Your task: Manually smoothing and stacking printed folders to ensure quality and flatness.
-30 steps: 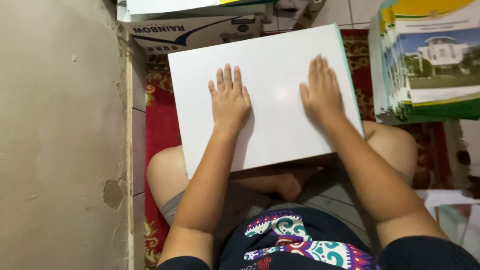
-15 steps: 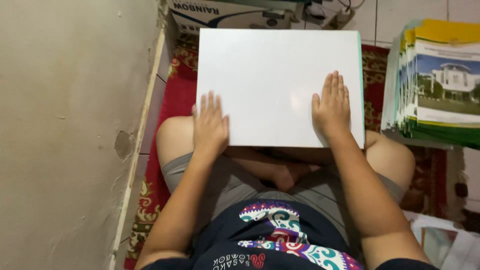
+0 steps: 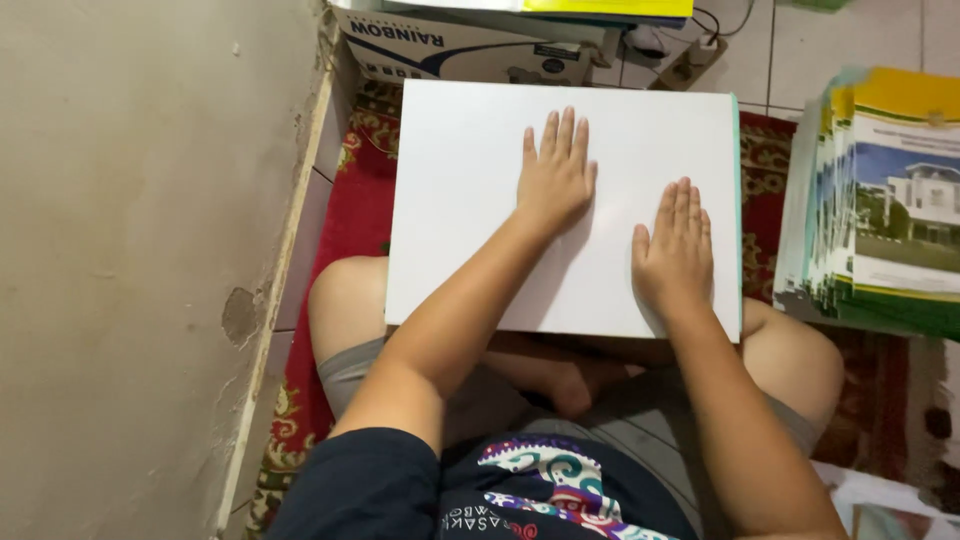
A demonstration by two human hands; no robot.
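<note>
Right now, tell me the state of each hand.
Left hand: open, flat on the white board, holding nothing.
Right hand: open, flat on the same board, holding nothing.

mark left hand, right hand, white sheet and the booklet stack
left hand (image 3: 555, 180), head view, back of the hand.
right hand (image 3: 677, 255), head view, back of the hand.
white sheet (image 3: 455, 200), head view, bare left part.
booklet stack (image 3: 900, 215), head view, top cover.

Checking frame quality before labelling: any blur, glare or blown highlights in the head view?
Head view: large white rectangular sheet is bright, nearly blown, no surface detail; both hands sharp, left hand, right hand, with soft shadows; stack of green-and-yellow printed booklets smeared at its left edge.
</note>
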